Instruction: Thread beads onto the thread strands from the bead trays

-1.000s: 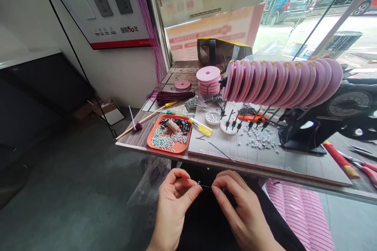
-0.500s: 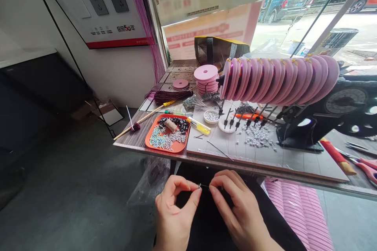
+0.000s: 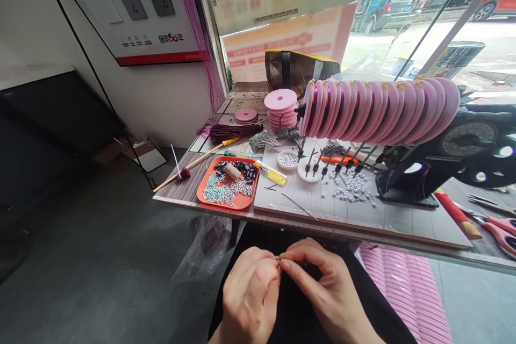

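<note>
Above the dark-clothed lap, my left hand (image 3: 250, 293) and my right hand (image 3: 328, 285) meet at their fingertips. Both are closed in a pinch. Whatever lies between the fingers is tiny and mostly hidden; only a small dark bit shows where the tips meet. Beyond them on the table, an orange tray (image 3: 205, 200) holds black beads, blue tube beads, silvery beads and a tan roll. To its right lie a yellow-handled tool (image 3: 275, 174), a thin metal rod (image 3: 299, 206) and loose white beads (image 3: 352, 188).
A black stand (image 3: 411, 191) carries a row of pink discs (image 3: 379, 110) over a grey board (image 3: 363, 220). More pink discs (image 3: 281, 101) are stacked behind. Scissors (image 3: 497, 231) lie at the right. The table's front edge (image 3: 226, 216) runs just past my hands.
My left hand has turned so its back shows more, and its fingertips have come up against those of my right hand. The small gap between them has closed.
</note>
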Action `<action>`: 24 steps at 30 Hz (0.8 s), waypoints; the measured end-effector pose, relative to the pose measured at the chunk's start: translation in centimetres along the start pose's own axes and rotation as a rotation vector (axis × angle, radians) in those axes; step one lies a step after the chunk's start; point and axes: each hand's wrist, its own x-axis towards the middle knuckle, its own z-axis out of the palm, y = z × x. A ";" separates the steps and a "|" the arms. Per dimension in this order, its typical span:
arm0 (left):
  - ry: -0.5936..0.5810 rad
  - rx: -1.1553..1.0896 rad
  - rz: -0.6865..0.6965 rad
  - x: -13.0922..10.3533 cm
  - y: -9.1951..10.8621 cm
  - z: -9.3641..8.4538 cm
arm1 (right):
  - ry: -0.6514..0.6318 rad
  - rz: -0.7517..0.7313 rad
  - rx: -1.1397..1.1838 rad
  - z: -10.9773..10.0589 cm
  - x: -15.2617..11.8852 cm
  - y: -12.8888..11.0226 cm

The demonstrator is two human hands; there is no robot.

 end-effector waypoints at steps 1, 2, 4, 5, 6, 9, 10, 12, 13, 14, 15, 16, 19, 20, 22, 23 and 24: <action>-0.022 -0.019 0.033 0.2 -0.2 0.0 | 0.012 0.003 0.004 -0.2 0.1 -0.1; -0.047 -0.038 0.056 0.5 -0.3 -0.1 | 0.032 0.004 0.005 -0.4 0.1 -0.1; -0.101 -0.040 0.066 1.3 -0.8 -0.1 | 0.100 0.011 0.002 -1.3 0.3 -0.3; -0.130 -0.013 0.072 1.9 -1.0 0.0 | 0.148 0.022 -0.005 -2.0 0.4 -0.3; -0.162 0.031 0.085 2.4 -1.3 0.1 | 0.197 0.033 -0.015 -2.6 0.5 -0.4; -0.303 0.162 0.154 3.9 -1.9 1.0 | 0.310 0.053 -0.057 -4.6 0.6 -0.5; -0.355 0.195 0.163 4.2 -2.0 1.5 | 0.328 0.048 -0.068 -5.0 0.5 -0.6; -0.442 0.248 0.146 4.6 -2.1 2.6 | 0.335 0.020 -0.075 -5.5 0.4 -0.9; -0.475 0.268 0.128 4.7 -2.1 3.2 | 0.331 0.000 -0.075 -5.5 0.4 -1.1; -0.502 0.280 0.110 4.9 -2.1 3.6 | 0.324 -0.020 -0.079 -5.4 0.5 -1.2; -0.523 0.282 0.091 5.1 -2.0 4.0 | 0.315 -0.037 -0.088 -5.3 0.7 -1.3; -0.538 0.276 0.070 5.4 -1.9 4.2 | 0.306 -0.055 -0.103 -5.2 0.9 -1.4; -0.528 0.211 0.006 5.9 -1.7 3.8 | 0.280 -0.059 -0.151 -5.1 2.1 -1.3; -0.491 0.182 -0.024 5.8 -1.6 3.3 | 0.264 -0.033 -0.146 -5.1 2.6 -1.2; -0.387 0.127 -0.095 5.1 -1.6 2.3 | 0.203 0.048 -0.052 -5.1 3.4 -0.9; -0.335 0.097 -0.131 4.4 -1.6 2.0 | 0.166 0.093 0.044 -5.1 3.7 -0.8; -0.342 0.046 -0.112 3.6 -1.6 1.8 | 0.131 0.135 0.165 -5.0 3.9 -0.9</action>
